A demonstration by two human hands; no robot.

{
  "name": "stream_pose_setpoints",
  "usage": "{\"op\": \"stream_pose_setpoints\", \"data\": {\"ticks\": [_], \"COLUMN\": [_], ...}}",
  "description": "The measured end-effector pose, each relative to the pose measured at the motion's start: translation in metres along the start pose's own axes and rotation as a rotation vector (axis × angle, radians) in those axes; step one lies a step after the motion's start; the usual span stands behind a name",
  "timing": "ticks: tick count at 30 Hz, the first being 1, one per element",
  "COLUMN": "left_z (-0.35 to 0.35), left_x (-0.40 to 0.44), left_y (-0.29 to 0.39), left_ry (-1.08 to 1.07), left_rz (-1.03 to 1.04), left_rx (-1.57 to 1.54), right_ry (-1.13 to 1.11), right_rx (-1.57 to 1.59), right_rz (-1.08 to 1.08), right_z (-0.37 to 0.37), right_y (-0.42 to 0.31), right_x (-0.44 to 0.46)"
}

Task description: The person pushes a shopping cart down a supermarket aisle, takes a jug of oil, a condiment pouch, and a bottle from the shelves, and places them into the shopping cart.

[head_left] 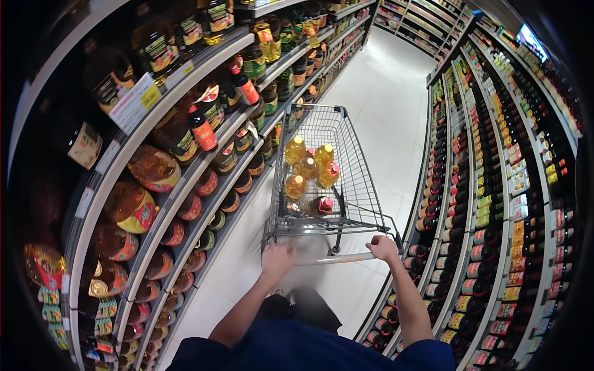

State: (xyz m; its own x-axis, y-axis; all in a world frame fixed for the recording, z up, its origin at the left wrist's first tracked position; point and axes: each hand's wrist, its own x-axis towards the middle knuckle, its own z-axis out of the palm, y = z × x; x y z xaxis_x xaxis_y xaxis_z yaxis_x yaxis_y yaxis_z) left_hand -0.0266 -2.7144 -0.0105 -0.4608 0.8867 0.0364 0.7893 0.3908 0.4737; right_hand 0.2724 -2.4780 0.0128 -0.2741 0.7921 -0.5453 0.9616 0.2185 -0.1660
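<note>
Cart (361,170), dark wire mesh, stands in a store aisle directly ahead of a person in navy sleeves (427,355). L hand (277,258) has its grip curled round the L end of the cart's handle (337,260); R hand (382,247) has its grip closed round the R end. Inside the cart, several btls of golden liquid (307,167) are grouped mid-basket, w/ a darker, red-capped btl (321,206) nearer the handle. L of the cart, shelving (213,60) carries rows of lrg btls, incl. a slim, red-labelled btl (203,130). R of the cart, tiered racks (468,173) hold smaller dark btls w/ bright labels. Pale floor (396,117) runs under & beyond the cart; well past its front end, more stocked shelves (421,28) cross the aisle. Lit screen (533,43) shows high up, beyond & R of the cart.
</note>
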Motion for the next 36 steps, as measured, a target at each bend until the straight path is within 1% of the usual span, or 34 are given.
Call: {"op": "stream_pose_setpoints", "data": {"ticks": [1, 4, 6, 7, 8, 10, 11, 12, 14, 15, 18, 20, 21, 25, 28, 33, 36], "left_z": [0.003, -0.005, -0.007, -0.007, -0.007, -0.004, 0.0, 0.004, 0.008, 0.008, 0.023, 0.022, 0.024, 0.026, 0.021, 0.025, 0.028], "left_x": [0.006, 0.035, 0.05, 0.059, 0.068, 0.085, 0.094, 0.105, 0.12, 0.13, 0.158, 0.179, 0.188, 0.225, 0.255, 0.303, 0.332], "left_y": [0.0, 0.02, 0.029, 0.032, 0.036, 0.042, 0.046, 0.049, 0.05, 0.055, 0.055, 0.062, 0.061, 0.067, 0.073, 0.074, 0.077], "left_ry": [-0.007, -0.165, -0.164, -0.158, -0.144, -0.12, -0.107, -0.096, -0.094, -0.108, -0.012, -0.031, -0.033, -0.02, -0.111, -0.061, -0.046], "left_rz": [-0.008, -0.205, -0.212, -0.214, -0.216, -0.226, -0.242, -0.24, -0.231, -0.259, -0.203, -0.196, -0.182, -0.187, -0.273, -0.229, -0.21], "left_rx": [0.008, -0.133, -0.145, -0.149, -0.144, -0.134, -0.144, -0.149, -0.142, -0.111, -0.002, 0.005, 0.015, 0.026, 0.034, 0.06, 0.074], "right_ry": [-0.009, -0.086, -0.149, -0.219, -0.269, -0.351, -0.35, -0.272, -0.321, -0.349, -0.416, -0.461, -0.483, -0.462, -0.391, -0.174, -0.091], "right_rx": [0.008, 0.042, 0.095, 0.052, -0.001, 0.038, 0.026, -0.035, -0.007, 0.006, 0.025, 0.059, 0.091, 0.132, 0.098, 0.171, 0.198], "right_rz": [-0.013, -0.037, -0.045, -0.019, -0.066, -0.077, -0.106, -0.18, -0.216, -0.22, -0.219, -0.221, -0.188, -0.201, -0.17, -0.194, -0.184], "right_z": [-0.004, -0.016, -0.026, -0.031, -0.032, -0.046, -0.054, -0.056, -0.063, -0.068, -0.091, -0.106, -0.114, -0.131, -0.129, -0.147, -0.165], "right_y": [0.002, 0.01, 0.011, 0.013, 0.018, 0.018, 0.018, 0.022, 0.026, 0.027, 0.022, 0.022, 0.021, 0.018, 0.016, 0.008, 0.002], "right_x": [0.007, 0.036, 0.062, 0.073, 0.084, 0.097, 0.103, 0.109, 0.126, 0.132, 0.153, 0.165, 0.17, 0.194, 0.218, 0.242, 0.256]}}
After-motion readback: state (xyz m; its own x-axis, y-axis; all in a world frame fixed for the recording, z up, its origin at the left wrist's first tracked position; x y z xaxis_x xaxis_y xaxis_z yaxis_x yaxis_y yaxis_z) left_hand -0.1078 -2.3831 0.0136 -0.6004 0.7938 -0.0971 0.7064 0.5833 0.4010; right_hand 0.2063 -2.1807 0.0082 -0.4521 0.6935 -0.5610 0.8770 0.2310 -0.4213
